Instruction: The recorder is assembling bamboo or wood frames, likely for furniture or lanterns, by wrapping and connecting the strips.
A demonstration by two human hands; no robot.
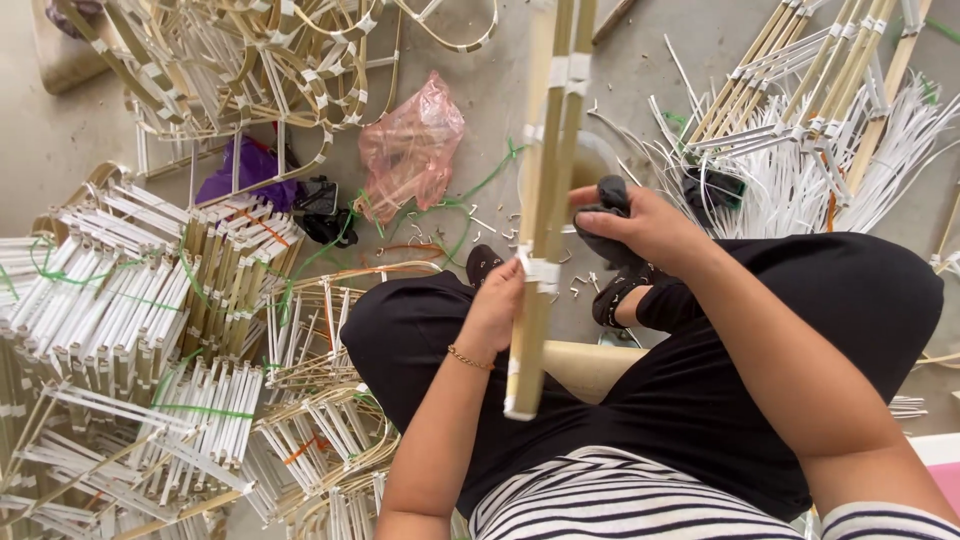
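Observation:
A long bundle of bamboo strips (548, 150), bound with white tape, stands upright in front of me over my lap. My left hand (493, 310) grips it low down, near a white tape band. My right hand (640, 225) is closed around a black tool (606, 215) pressed against the right side of the bundle. I sit with legs in black trousers (700, 360) and a striped shirt at the bottom.
Stacks of taped bamboo frames (130, 300) fill the floor on the left. More frames and white strips (820, 130) lie at the upper right. A pink plastic bag (412, 145), a purple item (245, 170) and green ties lie on the concrete floor.

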